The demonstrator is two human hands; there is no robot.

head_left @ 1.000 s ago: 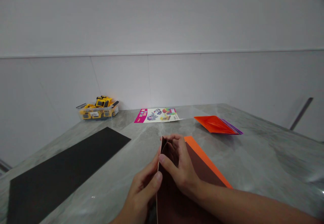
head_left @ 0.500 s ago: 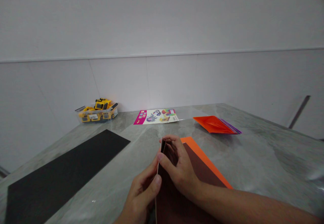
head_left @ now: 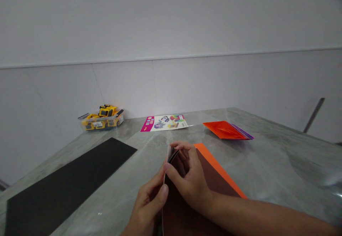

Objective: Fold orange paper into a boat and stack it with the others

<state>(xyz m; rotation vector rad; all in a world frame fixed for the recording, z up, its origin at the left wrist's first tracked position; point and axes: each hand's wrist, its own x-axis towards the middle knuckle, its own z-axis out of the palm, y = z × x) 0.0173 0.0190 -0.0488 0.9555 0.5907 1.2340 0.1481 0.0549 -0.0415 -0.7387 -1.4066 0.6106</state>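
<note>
A dark brown sheet of paper (head_left: 211,179) lies on an orange sheet (head_left: 213,163) on the grey marble table (head_left: 267,161). Its left side is lifted and curled over. My right hand (head_left: 188,179) pinches that raised edge, thumb on the outside, fingers curled over the top. My left hand (head_left: 148,204) is closed on the same edge lower down, with its thumb against the paper.
A long black mat (head_left: 66,182) lies at the left. At the back stand a yellow toy truck in a clear box (head_left: 103,118), a printed pink-edged leaflet (head_left: 164,122) and a stack of orange and purple papers (head_left: 227,130). White walls close the table's back and sides.
The raised edge of the brown sheet has bent further over to the right under my right fingers. Both hands have kept their grip and shifted slightly left.
</note>
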